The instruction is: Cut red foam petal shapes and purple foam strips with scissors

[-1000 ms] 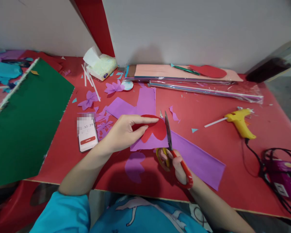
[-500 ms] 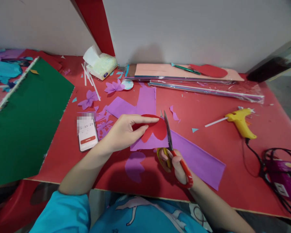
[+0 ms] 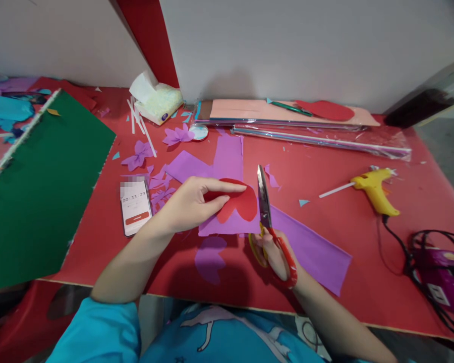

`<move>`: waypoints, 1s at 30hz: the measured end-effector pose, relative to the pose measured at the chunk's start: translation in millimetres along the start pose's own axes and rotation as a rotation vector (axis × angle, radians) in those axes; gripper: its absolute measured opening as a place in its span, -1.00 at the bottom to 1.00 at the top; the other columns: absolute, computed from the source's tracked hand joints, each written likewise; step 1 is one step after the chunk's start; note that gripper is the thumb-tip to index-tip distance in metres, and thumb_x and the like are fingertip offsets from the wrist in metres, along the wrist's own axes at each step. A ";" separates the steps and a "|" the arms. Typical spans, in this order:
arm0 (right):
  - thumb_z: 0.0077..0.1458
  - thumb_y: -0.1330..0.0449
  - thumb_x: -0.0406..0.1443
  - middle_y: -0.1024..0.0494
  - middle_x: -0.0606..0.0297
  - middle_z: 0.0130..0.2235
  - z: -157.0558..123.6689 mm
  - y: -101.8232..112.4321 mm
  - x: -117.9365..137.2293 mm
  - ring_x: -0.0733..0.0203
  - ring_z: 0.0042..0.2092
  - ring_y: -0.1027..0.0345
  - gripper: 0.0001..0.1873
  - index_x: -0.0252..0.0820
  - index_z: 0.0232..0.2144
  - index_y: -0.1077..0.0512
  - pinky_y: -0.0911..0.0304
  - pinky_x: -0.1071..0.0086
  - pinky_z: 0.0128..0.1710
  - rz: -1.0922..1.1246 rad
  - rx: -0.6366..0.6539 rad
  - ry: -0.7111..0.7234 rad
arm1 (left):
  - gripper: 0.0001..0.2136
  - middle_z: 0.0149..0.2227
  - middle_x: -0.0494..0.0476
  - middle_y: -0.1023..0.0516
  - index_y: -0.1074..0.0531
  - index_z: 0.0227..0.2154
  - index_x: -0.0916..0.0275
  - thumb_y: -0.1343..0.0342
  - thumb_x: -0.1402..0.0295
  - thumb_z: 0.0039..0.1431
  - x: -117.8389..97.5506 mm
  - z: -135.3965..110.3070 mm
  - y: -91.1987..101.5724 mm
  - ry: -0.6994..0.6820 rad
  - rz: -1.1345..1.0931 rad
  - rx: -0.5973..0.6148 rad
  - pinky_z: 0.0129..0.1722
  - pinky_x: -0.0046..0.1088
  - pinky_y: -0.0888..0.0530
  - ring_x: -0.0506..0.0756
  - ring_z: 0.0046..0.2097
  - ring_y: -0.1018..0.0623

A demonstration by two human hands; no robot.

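Observation:
My left hand point(image 3: 196, 204) pinches a red petal-shaped cutout point(image 3: 245, 204) together with a purple sheet point(image 3: 230, 226) lying under it. The index finger stretches across the red piece. In my right hand point(image 3: 276, 254) is a pair of scissors point(image 3: 265, 201) with red and yellow handles; the blades look closed and point away from me, beside the right edge of the sheet. On the table below lies a loose purple cutout point(image 3: 211, 259) with a scalloped edge. A long purple strip point(image 3: 310, 252) reaches out to the right beneath the scissors.
Purple flowers point(image 3: 136, 156), scraps and a phone point(image 3: 136, 206) lie to the left, near a large green board point(image 3: 49, 191). A tissue pack point(image 3: 159, 103) and wrapped sheets point(image 3: 249, 110) line the wall. At right are a yellow glue gun point(image 3: 378, 189) and its cable.
The scissor blades have closed and come away from the sheet's right edge. My left hand and the held pieces have shifted slightly left.

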State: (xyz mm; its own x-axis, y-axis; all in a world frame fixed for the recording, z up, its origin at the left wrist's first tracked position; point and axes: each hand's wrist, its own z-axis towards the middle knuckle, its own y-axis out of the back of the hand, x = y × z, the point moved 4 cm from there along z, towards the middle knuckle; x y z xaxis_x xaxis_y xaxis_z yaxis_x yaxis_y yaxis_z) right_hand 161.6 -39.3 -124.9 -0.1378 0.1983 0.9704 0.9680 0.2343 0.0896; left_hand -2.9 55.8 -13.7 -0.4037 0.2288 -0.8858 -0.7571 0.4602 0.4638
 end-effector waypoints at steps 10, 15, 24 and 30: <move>0.03 0.12 0.19 -0.16 0.41 -0.60 -1.1 2.8 -0.5 0.37 -0.63 -0.01 -0.45 -0.17 -0.44 -0.22 0.06 0.44 -0.66 0.159 0.101 0.043 | -0.70 -0.17 0.04 -0.57 -0.50 -0.18 0.17 -0.02 0.53 0.05 -7.1 -0.3 4.3 -0.024 0.002 0.180 -0.12 -0.51 -0.47 0.04 -0.14 -0.55; -0.03 0.13 0.24 -0.26 0.25 -0.40 -3.8 10.3 12.3 0.25 -0.45 -0.08 -0.39 -0.12 -0.30 -0.28 -0.12 0.34 -0.47 0.103 0.148 0.111 | -0.71 -0.15 0.03 -0.57 -0.50 -0.17 0.14 -0.03 0.50 0.06 -3.8 -2.4 7.2 -0.028 -0.004 0.187 -0.09 -0.50 -0.46 0.04 -0.11 -0.54; -0.06 0.20 0.27 -0.22 0.27 -0.42 -3.2 19.8 25.4 0.23 -0.44 -0.04 -0.36 -0.12 -0.36 -0.24 -0.07 0.32 -0.45 0.038 0.287 0.143 | -0.70 -0.17 0.02 -0.57 -0.50 -0.18 0.15 -0.02 0.53 0.05 -4.3 -1.7 1.8 -0.036 -0.010 0.190 -0.10 -0.53 -0.47 0.02 -0.13 -0.55; -0.09 0.19 0.29 -0.19 0.29 -0.47 0.9 23.6 17.8 0.23 -0.47 0.00 -0.36 -0.11 -0.43 -0.25 -0.05 0.31 -0.47 0.053 0.306 0.133 | -0.70 -0.17 0.03 -0.58 -0.49 -0.16 0.14 -0.01 0.52 0.06 -4.5 -0.8 -2.2 -0.050 0.027 0.207 -0.10 -0.51 -0.46 0.02 -0.16 -0.56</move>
State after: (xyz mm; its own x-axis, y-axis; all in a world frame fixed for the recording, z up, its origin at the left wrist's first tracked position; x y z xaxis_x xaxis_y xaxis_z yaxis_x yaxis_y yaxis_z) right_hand 181.8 -29.3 -105.8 -0.0407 0.0965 0.9945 0.8625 0.5058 -0.0138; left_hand 0.1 53.1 -10.7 -0.3925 0.2832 -0.8751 -0.6225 0.6186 0.4794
